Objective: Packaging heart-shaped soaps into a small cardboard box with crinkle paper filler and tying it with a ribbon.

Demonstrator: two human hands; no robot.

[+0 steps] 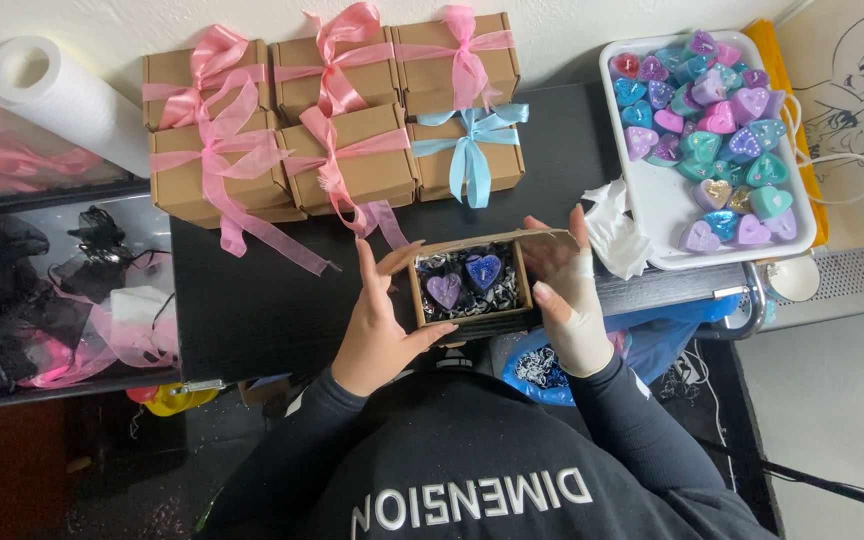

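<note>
1. The left hand is pressing its fingers and thumb against the left wall of a small open cardboard box, and the right hand, with white tape on one finger, is clasping the right wall; both hands are gripping the box between them.
2. The box is being held just above the near edge of the dark table, in front of the person's chest.
3. Inside it, a purple heart and a dark blue heart are lying side by side on black and white shredded paper.
4. The box is looking light and thin-walled, likely to buckle if squeezed hard, so the side walls near the bottom are seeming the safest hold; the hearts are sitting loose and would probably slide if it were tilted.
5. Behind it, closed boxes with pink ribbons are standing in two rows, one with a blue ribbon.
6. To the right, a white tray of coloured hearts is sitting close by, with crumpled white tissue between it and the right hand.
7. A white paper roll is lying at far left, well apart.
</note>
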